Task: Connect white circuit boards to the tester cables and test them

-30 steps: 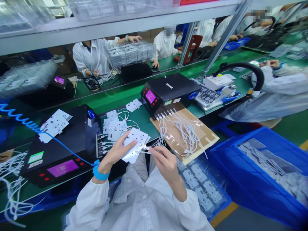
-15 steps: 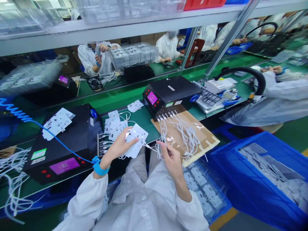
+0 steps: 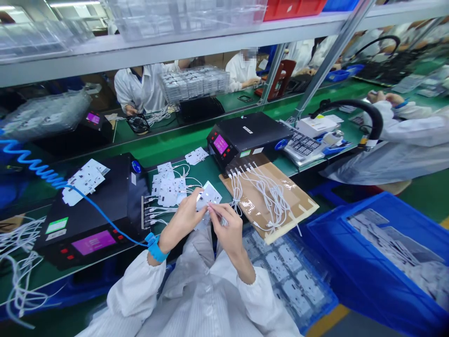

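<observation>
My left hand holds a white circuit board with small dark parts on it, its thumb lying across the near side. Close against the same board, my right hand has its thumb and forefinger pinched together. A bit of white cable shows at those fingers, though its plug end is hidden. Left of the hands, several white boards lie overlapping on the green bench, some joined to white cables. Their cables run toward the ports of a black tester box. A blue wrist strap is on my left wrist.
A second black box stands behind, with white cables bundled on a brown cardboard sheet. Below right are a blue bin and a tray of boards. A coiled blue cord crosses the left box. People in white coats sit around.
My right hand has moved left and up from along the cable to the edge of the board. The board has tilted, and my left hand has shifted slightly right.
</observation>
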### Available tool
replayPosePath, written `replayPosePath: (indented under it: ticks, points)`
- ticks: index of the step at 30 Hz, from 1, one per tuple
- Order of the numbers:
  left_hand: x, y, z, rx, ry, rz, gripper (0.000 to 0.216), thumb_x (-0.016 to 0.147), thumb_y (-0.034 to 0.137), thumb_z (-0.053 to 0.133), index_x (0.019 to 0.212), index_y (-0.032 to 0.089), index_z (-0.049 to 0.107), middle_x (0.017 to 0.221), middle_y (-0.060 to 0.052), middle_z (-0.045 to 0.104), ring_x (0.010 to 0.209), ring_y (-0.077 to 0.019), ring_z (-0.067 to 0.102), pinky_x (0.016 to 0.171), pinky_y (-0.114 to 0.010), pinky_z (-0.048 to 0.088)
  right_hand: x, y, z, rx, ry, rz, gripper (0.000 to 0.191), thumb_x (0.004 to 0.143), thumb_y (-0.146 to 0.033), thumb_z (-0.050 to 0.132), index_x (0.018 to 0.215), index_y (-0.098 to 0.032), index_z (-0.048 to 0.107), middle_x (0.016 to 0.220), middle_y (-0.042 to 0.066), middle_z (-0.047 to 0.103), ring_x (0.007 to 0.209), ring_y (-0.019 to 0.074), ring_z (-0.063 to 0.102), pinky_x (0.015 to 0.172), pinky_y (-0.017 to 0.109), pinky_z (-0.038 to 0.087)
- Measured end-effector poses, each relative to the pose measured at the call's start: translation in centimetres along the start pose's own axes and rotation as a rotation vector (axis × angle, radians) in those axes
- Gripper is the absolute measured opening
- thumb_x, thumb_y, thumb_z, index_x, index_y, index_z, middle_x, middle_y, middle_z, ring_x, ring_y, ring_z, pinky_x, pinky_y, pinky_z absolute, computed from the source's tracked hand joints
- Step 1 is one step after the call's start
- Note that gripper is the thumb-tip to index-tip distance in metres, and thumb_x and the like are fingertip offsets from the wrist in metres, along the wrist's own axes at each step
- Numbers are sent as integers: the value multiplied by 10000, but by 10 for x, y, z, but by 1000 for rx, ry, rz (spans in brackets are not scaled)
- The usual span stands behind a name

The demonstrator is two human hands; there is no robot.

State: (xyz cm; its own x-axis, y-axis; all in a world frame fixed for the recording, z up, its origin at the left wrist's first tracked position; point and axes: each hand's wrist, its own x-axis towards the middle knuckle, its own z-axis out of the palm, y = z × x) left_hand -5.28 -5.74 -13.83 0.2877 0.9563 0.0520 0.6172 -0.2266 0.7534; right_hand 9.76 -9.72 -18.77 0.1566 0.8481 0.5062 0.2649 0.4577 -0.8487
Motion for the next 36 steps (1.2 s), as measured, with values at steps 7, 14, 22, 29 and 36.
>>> replayPosePath:
  ticks: [7, 14, 22, 29, 36]
  points:
    - [1, 2, -10, -111, 62, -138, 430, 905, 495, 716, 1210, 220, 588, 990, -37, 713, 799, -210, 654, 669, -292, 458, 3, 31, -34, 39, -171, 58, 135, 993, -356, 671, 980, -237, 732, 1285, 119, 662, 1383, 257, 586, 1162, 468, 496]
    - [4, 6, -16, -249, 6, -182, 457, 860, 518, 760, 1159, 212, 601, 1042, -46, 726, 883, -218, 698, 714, -285, 526, -9, 65, -36, 469, -511, 284, 322, 1035, -542, 555, 1189, -262, 510, 1045, 29, 706, 609, 92, 644, 590, 250, 552]
    - [0, 6, -29, -231, 43, -221, 510, 862, 572, 740, 1205, 233, 575, 1083, -34, 718, 802, -197, 695, 646, -287, 533, 0, 81, -43, 366, -190, 476, 596, 967, -731, 519, 1142, -202, 732, 809, 21, 657, 741, 157, 596, 732, 308, 514]
    - [-6, 9, -22, 142, -93, -111, 401, 951, 468, 651, 1255, 224, 558, 890, -2, 685, 637, -180, 591, 657, -319, 456, 11, 42, -41, 170, 21, 362, 401, 990, -474, 630, 1259, -211, 768, 896, 37, 757, 636, 134, 573, 651, 296, 524]
    - [-7, 6, 0, 183, -147, 13, 301, 969, 248, 534, 1267, 208, 553, 1104, -84, 715, 1031, -276, 693, 885, -375, 515, -7, 7, -3, 25, -13, -78, 170, 996, -214, 654, 1074, -228, 804, 934, 41, 744, 653, 107, 598, 615, 256, 530]
